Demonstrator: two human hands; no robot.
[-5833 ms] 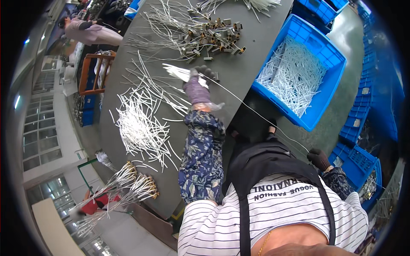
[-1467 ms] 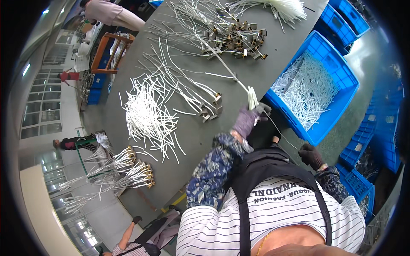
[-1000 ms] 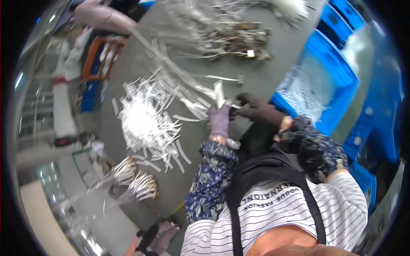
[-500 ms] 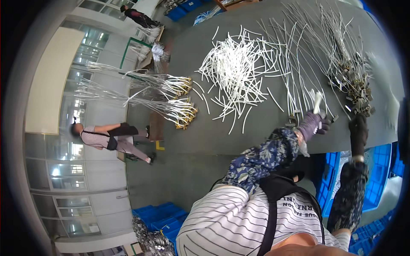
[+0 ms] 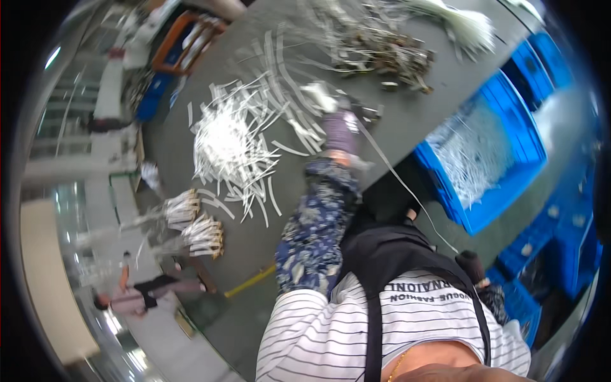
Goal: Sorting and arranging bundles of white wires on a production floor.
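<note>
My left hand [image 5: 342, 130], in a purple glove, is closed round a short bunch of white tubes [image 5: 318, 97] above the table. My right hand [image 5: 470, 266], in a dark glove, is drawn back beside my body and closed on the end of a thin white wire [image 5: 400, 177]. That wire runs taut from beside my left hand; whether the left fingers grip it too is hidden by blur. Left of my left hand lies a heap of loose white tubes [image 5: 229, 143]. Farther off is a pile of wires with brownish metal connectors [image 5: 394, 54].
A blue crate [image 5: 474, 219] holding white strands stands at the table's right edge. More blue crates [image 5: 554, 254] sit beyond it. Tied wire bundles [image 5: 203, 235] lie at the table's left edge. A person [image 5: 137, 296] is in the left background. A pale bundle [image 5: 468, 28] lies far right.
My right hand has pulled back from the connector pile toward my body, drawing a wire out. My left hand still holds the white tubes. The whole view has turned.
</note>
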